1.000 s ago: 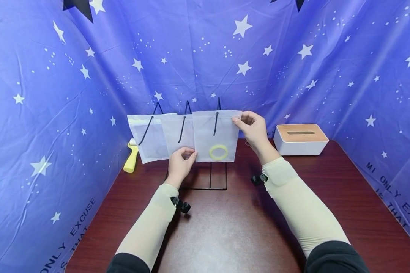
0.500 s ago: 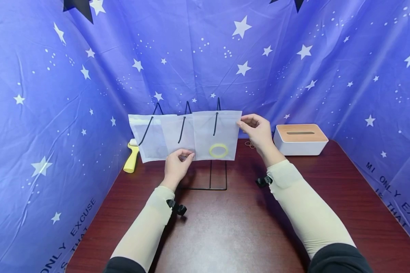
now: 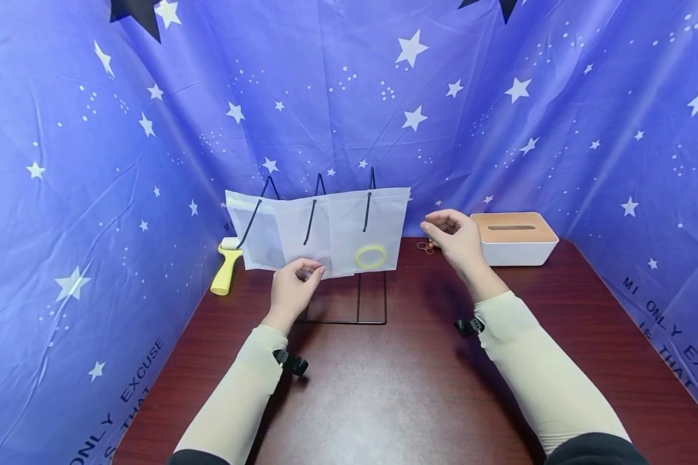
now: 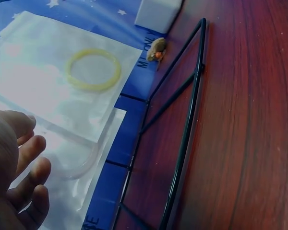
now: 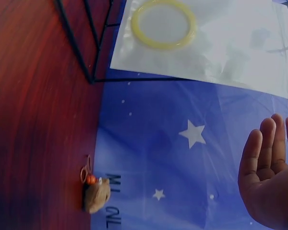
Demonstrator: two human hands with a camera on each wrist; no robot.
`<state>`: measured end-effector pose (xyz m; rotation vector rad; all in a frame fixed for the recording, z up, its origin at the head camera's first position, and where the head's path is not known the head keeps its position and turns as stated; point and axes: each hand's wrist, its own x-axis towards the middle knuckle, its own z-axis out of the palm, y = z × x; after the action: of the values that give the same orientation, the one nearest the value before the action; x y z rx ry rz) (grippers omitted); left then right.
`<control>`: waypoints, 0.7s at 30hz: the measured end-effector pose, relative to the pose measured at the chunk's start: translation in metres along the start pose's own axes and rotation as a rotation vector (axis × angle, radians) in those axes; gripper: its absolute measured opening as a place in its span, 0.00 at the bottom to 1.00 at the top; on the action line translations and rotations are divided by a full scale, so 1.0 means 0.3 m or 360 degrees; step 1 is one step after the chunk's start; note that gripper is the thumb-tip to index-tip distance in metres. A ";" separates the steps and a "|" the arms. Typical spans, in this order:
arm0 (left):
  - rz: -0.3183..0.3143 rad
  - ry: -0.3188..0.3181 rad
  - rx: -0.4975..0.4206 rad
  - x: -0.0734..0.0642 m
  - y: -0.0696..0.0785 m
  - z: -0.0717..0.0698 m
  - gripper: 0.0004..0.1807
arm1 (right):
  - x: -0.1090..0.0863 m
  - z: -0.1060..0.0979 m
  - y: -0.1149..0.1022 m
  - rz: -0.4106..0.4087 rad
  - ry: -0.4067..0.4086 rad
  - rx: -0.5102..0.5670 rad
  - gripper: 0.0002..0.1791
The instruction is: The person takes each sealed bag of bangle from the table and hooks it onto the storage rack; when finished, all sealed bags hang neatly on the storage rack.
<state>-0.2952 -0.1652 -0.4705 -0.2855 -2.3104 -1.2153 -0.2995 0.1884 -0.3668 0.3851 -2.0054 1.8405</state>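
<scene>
Three translucent white pouches hang side by side from the hooks of a black wire rack (image 3: 359, 297). A yellow ring (image 3: 371, 256) shows through the right pouch (image 3: 355, 219). Inside the middle pouch (image 3: 295, 223) a pale ring is faintly visible in the left wrist view. The left pouch (image 3: 256, 232) overlaps its neighbour. My left hand (image 3: 291, 290), fingers loosely bent, is in front of the middle pouch's lower edge; it holds nothing, and contact cannot be told. Off to the right of the pouches, my right hand (image 3: 456, 242) is in the air with relaxed fingers and nothing in it.
A white tissue box (image 3: 514, 252) with a wooden lid stands at the back right. A small brown trinket (image 5: 97, 195) with rings and an orange bead lies near the back curtain. At the back left lies a yellow-handled roller (image 3: 225, 271).
My right hand has let go of the right pouch's upper corner and moved right and down. My left hand has drawn back to the left. The pouches have swung slightly.
</scene>
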 end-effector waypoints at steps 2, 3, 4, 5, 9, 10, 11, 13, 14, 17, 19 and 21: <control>0.0000 -0.0004 0.0003 -0.008 -0.004 -0.012 0.03 | -0.015 -0.011 0.005 -0.0041 -0.0013 -0.0094 0.16; 0.0002 -0.0008 0.0008 -0.012 -0.005 -0.019 0.02 | -0.021 -0.018 0.012 -0.0065 -0.0024 -0.0158 0.16; 0.0007 -0.0010 0.0017 -0.018 -0.005 -0.026 0.02 | -0.028 -0.025 0.021 -0.0090 -0.0036 -0.0216 0.15; 0.0011 -0.0014 0.0029 -0.023 -0.006 -0.032 0.02 | -0.034 -0.033 0.031 -0.0109 -0.0051 -0.0258 0.14; 0.0029 -0.0016 0.0087 -0.044 -0.012 -0.061 0.02 | -0.065 -0.078 0.075 -0.0129 -0.0088 -0.0416 0.13; 0.0036 -0.0011 0.0103 -0.049 -0.014 -0.068 0.03 | -0.074 -0.091 0.081 -0.0128 -0.0085 -0.0436 0.12; 0.0048 -0.0004 0.0120 -0.053 -0.017 -0.075 0.03 | -0.085 -0.104 0.086 -0.0127 -0.0079 -0.0456 0.12; 0.0083 0.0011 0.0152 -0.064 -0.024 -0.091 0.04 | -0.109 -0.131 0.092 -0.0144 -0.0059 -0.0546 0.12; 0.0107 0.0018 0.0173 -0.069 -0.028 -0.099 0.04 | -0.122 -0.145 0.098 -0.0156 -0.0051 -0.0592 0.11; 0.0182 0.0025 0.0226 -0.086 -0.043 -0.125 0.05 | -0.161 -0.184 0.114 -0.0202 -0.0049 -0.0730 0.12; 0.0220 0.0007 0.0258 -0.099 -0.059 -0.144 0.06 | -0.187 -0.208 0.125 -0.0246 -0.0059 -0.0834 0.13; 0.0246 -0.0015 0.0282 -0.113 -0.079 -0.163 0.07 | -0.213 -0.227 0.126 -0.0289 -0.0080 -0.0920 0.15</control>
<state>-0.2594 -0.2171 -0.4822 -0.3985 -2.3379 -0.9296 -0.2533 0.2560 -0.4254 0.4206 -2.3274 1.0860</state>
